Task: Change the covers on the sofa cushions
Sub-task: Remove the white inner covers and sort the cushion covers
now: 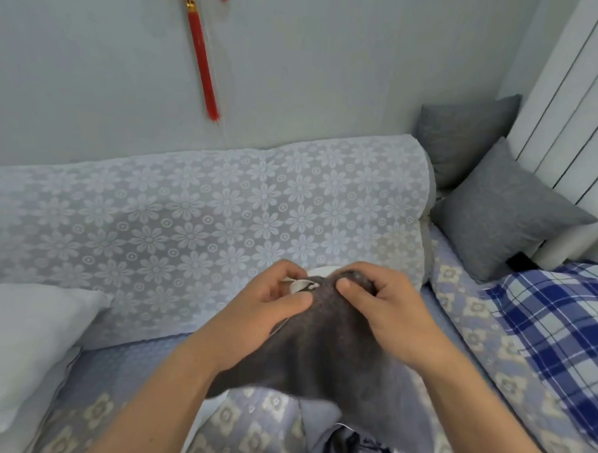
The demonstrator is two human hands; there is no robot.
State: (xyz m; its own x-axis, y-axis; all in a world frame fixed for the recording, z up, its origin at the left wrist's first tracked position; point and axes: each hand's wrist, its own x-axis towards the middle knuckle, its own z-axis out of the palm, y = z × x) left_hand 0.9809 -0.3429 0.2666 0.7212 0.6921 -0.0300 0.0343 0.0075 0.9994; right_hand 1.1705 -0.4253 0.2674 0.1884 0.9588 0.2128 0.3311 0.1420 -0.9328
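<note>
Dark grey cover (333,358), fuzzy knit-like cloth, is held up over the sofa seat (120,365), centre frame, btwn both hands. A bit of white inner cushion (305,282) pokes out at its top edge; most of it is hidden inside the cover and behind the fingers, so its shape can't be made out. Left hand (266,314) pinches the cover's edge, thumb on top, fingers curled behind. Right hand (386,309) grips the top corner w/ thumb pressed on the cloth, fingers bunched round it. Cover's lower end hangs limp and is cut off by the forearms and frame bottom.

Sofa back (194,228) wears a pale lace-like throw w/ flower pattern; seat is quilted blue w/ cream blossoms. White pillow (21,344) at left, partly out of frame. Two grey cushions (497,214) at right, the rear one half hidden. Blue-white plaid cloth (566,340) at right edge. Red tassel ornament (200,50) on wall, top cut off.
</note>
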